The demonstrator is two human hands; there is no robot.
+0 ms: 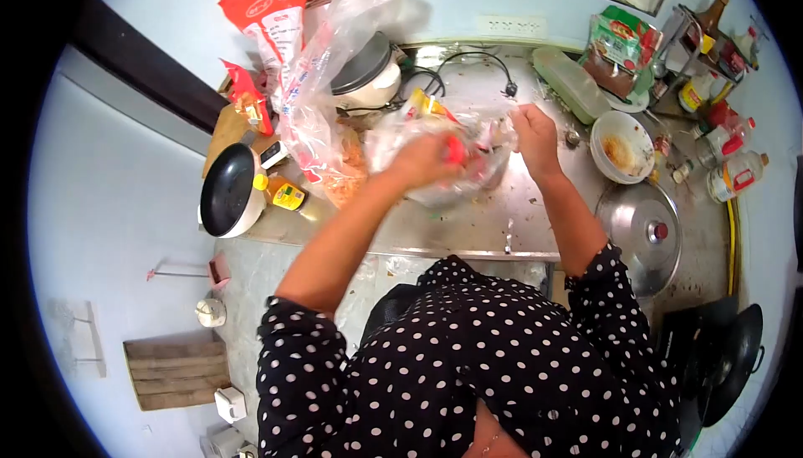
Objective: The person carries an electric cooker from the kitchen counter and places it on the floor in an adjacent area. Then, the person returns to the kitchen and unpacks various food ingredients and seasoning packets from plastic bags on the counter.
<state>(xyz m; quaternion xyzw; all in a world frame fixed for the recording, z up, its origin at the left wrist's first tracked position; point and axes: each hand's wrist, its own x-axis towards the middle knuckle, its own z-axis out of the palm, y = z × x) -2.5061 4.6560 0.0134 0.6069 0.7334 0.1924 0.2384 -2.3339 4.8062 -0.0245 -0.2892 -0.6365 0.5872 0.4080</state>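
A clear plastic bag (435,194) lies on the metal counter in front of me, with packets showing through it. My left hand (422,161) is at the bag's middle, blurred by motion, its fingers closed around a small red item (456,150) whose kind I cannot make out. My right hand (535,133) is closed on the bag's right edge, holding it up. A yellow packet (427,105) sticks up at the back of the bag. To the left stands a tall, clear plastic bag with red print (314,102), with orange-pink contents at its bottom.
Left of the bags are a black frying pan (230,190) and a yellow-capped bottle (284,193). Behind is a pot with a dark lid (368,73). To the right are a white bowl (621,148), a steel lid (640,236) and a green container (570,81).
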